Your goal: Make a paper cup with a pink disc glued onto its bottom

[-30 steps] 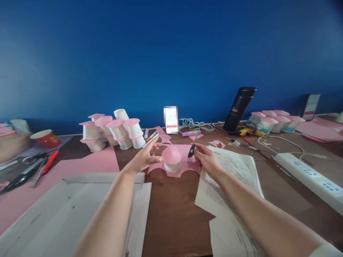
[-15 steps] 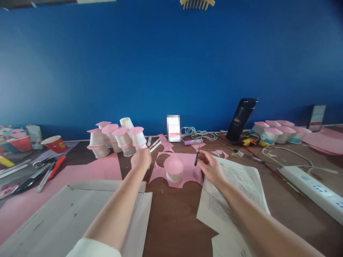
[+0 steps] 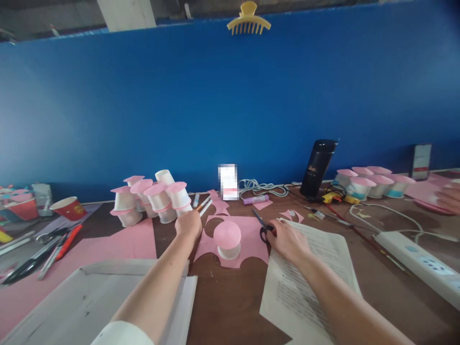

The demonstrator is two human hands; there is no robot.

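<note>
My left hand (image 3: pixel 189 225) is closed at the pens (image 3: pixel 205 205), left of the pink sheet; whether its hidden fingers grip them is unclear. Black scissors (image 3: pixel 264 226) lie low over the table, their handles at the fingers of my right hand (image 3: pixel 287 238), which rests at the edge of a printed paper (image 3: pixel 316 268). Between my hands a white cup (image 3: pixel 229 251) with a pink disc (image 3: pixel 227 235) on top stands on the pink sheet (image 3: pixel 251 235) with curved cut-outs.
Stacked cups with pink discs (image 3: pixel 158 196) stand at the left, near a red cup (image 3: pixel 69 209). A black flask (image 3: pixel 318 167), more cups (image 3: pixel 381 184) and a power strip (image 3: pixel 419 263) are at the right. Another person's hand (image 3: pixel 449 196) shows at the right edge.
The scissors have gone from upright in my right hand to lying low at the table. A person's hand has appeared at the far right. The view has tilted up slightly.
</note>
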